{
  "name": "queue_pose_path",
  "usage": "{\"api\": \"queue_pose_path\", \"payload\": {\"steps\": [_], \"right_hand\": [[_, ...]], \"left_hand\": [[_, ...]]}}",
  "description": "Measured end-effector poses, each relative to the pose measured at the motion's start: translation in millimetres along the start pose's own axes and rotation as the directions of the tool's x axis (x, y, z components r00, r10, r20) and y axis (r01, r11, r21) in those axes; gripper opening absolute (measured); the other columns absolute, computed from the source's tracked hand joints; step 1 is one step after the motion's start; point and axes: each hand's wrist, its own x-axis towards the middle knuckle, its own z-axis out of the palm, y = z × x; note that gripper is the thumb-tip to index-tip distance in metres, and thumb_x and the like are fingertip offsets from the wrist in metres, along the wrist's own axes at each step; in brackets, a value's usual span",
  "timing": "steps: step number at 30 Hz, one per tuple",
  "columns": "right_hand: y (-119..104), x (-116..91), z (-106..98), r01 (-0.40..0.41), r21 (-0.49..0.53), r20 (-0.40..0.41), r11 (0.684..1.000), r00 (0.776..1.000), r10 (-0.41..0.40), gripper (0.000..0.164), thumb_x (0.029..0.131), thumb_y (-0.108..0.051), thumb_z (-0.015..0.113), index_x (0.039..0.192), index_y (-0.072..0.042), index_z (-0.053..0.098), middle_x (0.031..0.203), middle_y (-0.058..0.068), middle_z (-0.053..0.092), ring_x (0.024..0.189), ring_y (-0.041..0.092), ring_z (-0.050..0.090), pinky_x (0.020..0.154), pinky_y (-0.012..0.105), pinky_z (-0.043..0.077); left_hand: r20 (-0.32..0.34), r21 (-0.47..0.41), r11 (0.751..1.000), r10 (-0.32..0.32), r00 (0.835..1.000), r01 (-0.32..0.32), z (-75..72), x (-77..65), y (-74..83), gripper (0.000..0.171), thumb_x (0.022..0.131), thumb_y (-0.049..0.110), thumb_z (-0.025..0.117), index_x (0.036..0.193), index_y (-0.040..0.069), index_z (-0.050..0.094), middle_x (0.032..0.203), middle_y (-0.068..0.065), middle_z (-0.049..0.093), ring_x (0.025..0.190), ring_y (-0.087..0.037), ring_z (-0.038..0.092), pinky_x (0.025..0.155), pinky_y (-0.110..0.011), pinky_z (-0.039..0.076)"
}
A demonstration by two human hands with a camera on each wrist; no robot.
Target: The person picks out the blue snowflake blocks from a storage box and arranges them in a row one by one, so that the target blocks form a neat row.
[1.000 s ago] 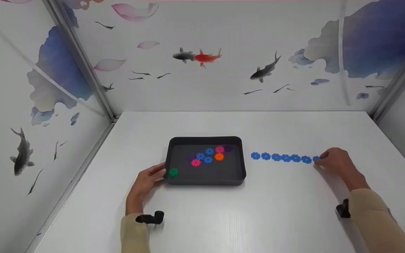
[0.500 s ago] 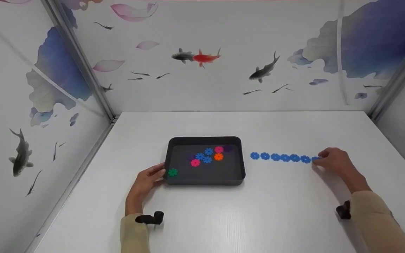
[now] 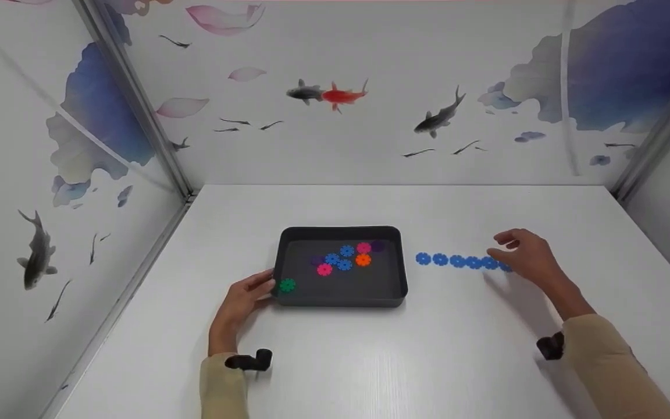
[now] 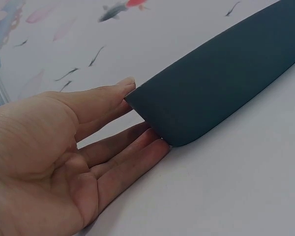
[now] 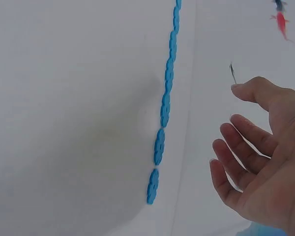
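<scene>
The left hand (image 3: 243,301) grips the dark tray (image 3: 341,302), while the right hand (image 3: 528,255), fingers apart, hovers near the blue discs (image 3: 457,261).

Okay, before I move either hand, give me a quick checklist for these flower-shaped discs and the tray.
1. Right hand free: ok, holding nothing.
2. Left hand on the dark tray: ok, touching its left side.
3. Blue flower-shaped discs available in the tray: ok, three visible.
4. Row of blue discs evenly spaced: not ok, gaps at its left end, discs closer together further right.
5. Row's right end complete: cannot tell, hidden behind the right hand and cut off in the right wrist view.
</scene>
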Motion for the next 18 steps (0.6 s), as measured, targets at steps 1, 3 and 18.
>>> {"api": "queue_pose_path", "payload": {"steps": [1,3,18], "right_hand": [[-5,1,2,0.014,0.005,-0.004,1.000,1.000,-0.014,0.054,0.096,-0.035,0.066,0.132,0.004,0.057,0.130,0.028,0.058,0.121,0.043,0.053,0.091,0.050,0.058],[-15,2,8,0.035,0.020,-0.014,0.999,0.999,-0.035,0.053,0.096,-0.035,0.067,0.133,0.002,0.057,0.130,0.027,0.059,0.121,0.042,0.054,0.093,0.050,0.058],[-89,16,64,0.137,0.242,0.056,0.960,0.986,-0.155,0.048,0.094,-0.028,0.071,0.134,-0.004,0.060,0.133,0.018,0.062,0.124,0.035,0.058,0.108,0.052,0.049]], "left_hand": [[-0.002,0.001,1.000,0.001,1.000,-0.001,0.0,0.0,0.0,0.050,0.096,0.023,0.069,0.142,0.007,0.056,0.149,-0.018,0.052,0.135,-0.031,0.053,0.107,-0.044,0.051],[-0.003,0.004,1.000,0.004,1.000,-0.004,0.0,0.0,-0.3,0.051,0.096,0.024,0.069,0.142,0.007,0.057,0.149,-0.018,0.052,0.135,-0.031,0.053,0.107,-0.043,0.052],[-0.010,-0.002,1.000,0.002,1.000,-0.002,0.6,1.4,-1.6,0.048,0.096,0.021,0.069,0.142,0.008,0.057,0.149,-0.015,0.054,0.135,-0.028,0.054,0.106,-0.043,0.052]]}}
